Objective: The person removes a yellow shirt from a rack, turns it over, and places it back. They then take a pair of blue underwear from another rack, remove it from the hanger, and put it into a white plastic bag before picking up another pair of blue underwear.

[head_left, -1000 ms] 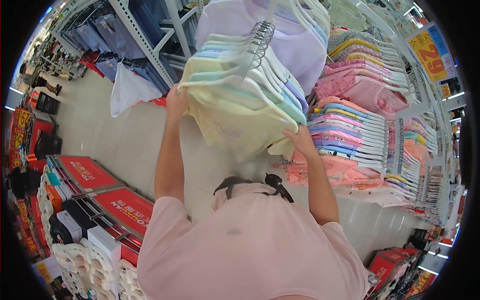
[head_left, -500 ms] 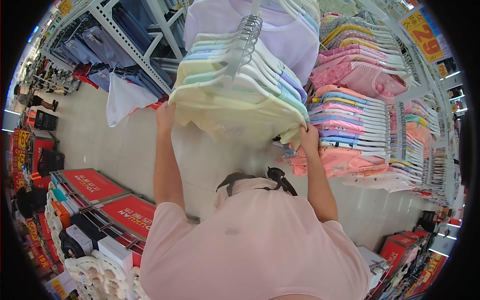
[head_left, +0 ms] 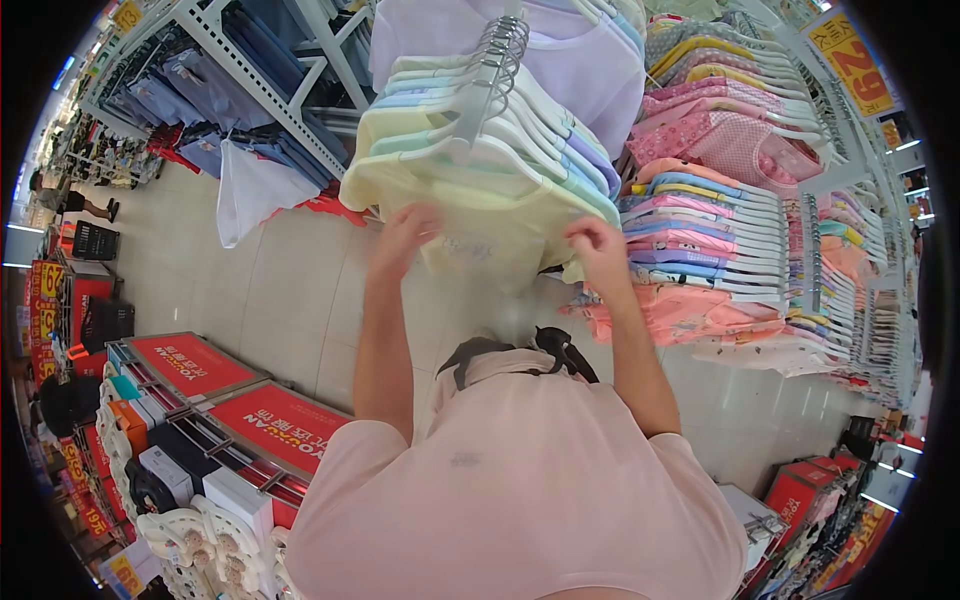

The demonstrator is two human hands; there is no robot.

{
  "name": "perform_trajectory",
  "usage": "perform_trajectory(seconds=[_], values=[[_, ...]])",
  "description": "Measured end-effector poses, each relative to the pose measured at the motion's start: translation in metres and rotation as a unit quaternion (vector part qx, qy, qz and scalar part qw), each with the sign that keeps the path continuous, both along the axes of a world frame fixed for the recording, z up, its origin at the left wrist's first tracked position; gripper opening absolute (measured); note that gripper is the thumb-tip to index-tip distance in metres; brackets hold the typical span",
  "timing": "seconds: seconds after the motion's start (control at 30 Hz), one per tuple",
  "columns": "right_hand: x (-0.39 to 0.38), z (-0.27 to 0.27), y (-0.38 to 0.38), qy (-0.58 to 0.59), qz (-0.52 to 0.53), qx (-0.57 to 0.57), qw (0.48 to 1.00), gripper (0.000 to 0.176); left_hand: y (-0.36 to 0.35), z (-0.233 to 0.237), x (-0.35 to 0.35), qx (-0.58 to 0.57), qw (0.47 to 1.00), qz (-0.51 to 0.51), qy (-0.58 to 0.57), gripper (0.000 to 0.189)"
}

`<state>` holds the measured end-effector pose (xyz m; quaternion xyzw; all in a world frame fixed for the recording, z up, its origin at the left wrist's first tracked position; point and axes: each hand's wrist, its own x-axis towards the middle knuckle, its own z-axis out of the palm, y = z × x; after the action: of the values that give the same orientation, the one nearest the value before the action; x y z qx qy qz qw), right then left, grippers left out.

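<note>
A pale yellow T-shirt (head_left: 490, 225) hangs on a white hanger (head_left: 450, 150) at the front of a rail of pastel tops. My left hand (head_left: 405, 240) is at the shirt's left front, its fingers blurred but stretched out and apart. On the other side, my right hand (head_left: 600, 255) is beside the right sleeve, with bent fingers and no cloth visibly gripped. The shirt's lower front hangs between both hands, and its print (head_left: 480, 250) is blurred. Behind it, a lilac top (head_left: 580, 70) faces forward.
Folded-over pink and striped garments (head_left: 710, 230) hang on racks at right. Blue denim (head_left: 200, 80) and a white garment (head_left: 255, 190) hang at left. A red-topped display (head_left: 190, 362) with boxes stands at lower left. A person (head_left: 75, 200) is far left.
Both hands have come off the shirt's sleeve ends and moved inward, the left one farther. The shirt's sides have dropped from their stretched-out position.
</note>
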<state>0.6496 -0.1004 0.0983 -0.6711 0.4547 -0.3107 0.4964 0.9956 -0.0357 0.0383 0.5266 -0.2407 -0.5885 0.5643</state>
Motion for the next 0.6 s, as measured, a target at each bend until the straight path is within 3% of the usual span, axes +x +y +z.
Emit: perform_trajectory(seconds=[0.13, 0.23, 0.33, 0.43, 0.53, 0.6], values=[[0.028, -0.011, -0.004, -0.045, 0.232, 0.227, 0.945, 0.030, -0.015, -0.024, -0.014, 0.018, 0.999, -0.035, 0.008, 0.045], [0.029, -0.057, -0.015, 0.084, 0.033, 0.266, 0.960, 0.044, -0.022, -0.109, 0.004, 0.101, 0.970, 0.218, 0.038, 0.050], [0.007, -0.130, -0.022, 0.143, -0.089, 0.327, 0.930, 0.050, -0.006, -0.136, 0.022, 0.161, 0.946, 0.277, -0.050, 0.057], [0.007, -0.153, -0.011, 0.124, -0.141, 0.258, 0.948, 0.048, -0.002, -0.098, 0.021, 0.101, 0.963, 0.238, -0.076, 0.051], [0.015, -0.182, -0.021, 0.019, -0.092, 0.177, 0.980, 0.037, -0.005, -0.048, 0.011, 0.059, 0.989, 0.132, -0.005, 0.036], [0.022, -0.162, -0.023, 0.052, -0.088, 0.187, 0.977, 0.031, -0.014, -0.085, 0.024, 0.059, 0.994, 0.088, 0.025, 0.025]])
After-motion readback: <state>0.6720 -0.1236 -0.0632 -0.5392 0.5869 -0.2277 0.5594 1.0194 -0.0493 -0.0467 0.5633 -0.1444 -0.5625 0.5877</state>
